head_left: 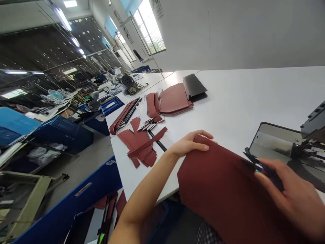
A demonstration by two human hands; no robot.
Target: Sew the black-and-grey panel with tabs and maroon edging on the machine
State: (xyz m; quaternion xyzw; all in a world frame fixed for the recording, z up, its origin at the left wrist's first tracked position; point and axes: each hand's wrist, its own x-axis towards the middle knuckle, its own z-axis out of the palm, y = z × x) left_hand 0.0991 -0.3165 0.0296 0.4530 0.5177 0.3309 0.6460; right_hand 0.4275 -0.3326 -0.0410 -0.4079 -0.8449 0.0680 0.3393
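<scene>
The right hand (291, 193) is closest to the view, and its grip is closed on small blue-handled scissors (261, 168), with the dark blades pointing to the upper left. The blades are at the top edge of a large maroon panel (223, 200), but I cannot tell if they touch the material. The left hand (190, 144) holds the same edge further to the left, its fingers curled over the material, so this grip is also closed.

The panel lies between and below both hands. Its top edge runs from one hand to the other, and the rest hangs down over the edge of the white counter (241, 101) toward the person. Along this edge, the right hand is nearer to the blades.

On the counter, a little further away, there are cut maroon pieces (138, 145) with thin black strips (157, 140). Beyond them lies a stack of maroon panels (174, 100), just beside a black folded piece (194, 85). To the right stands part of a sewing machine (313, 123). Far away on the left, there are blue crates (59, 132) and other workstations.
</scene>
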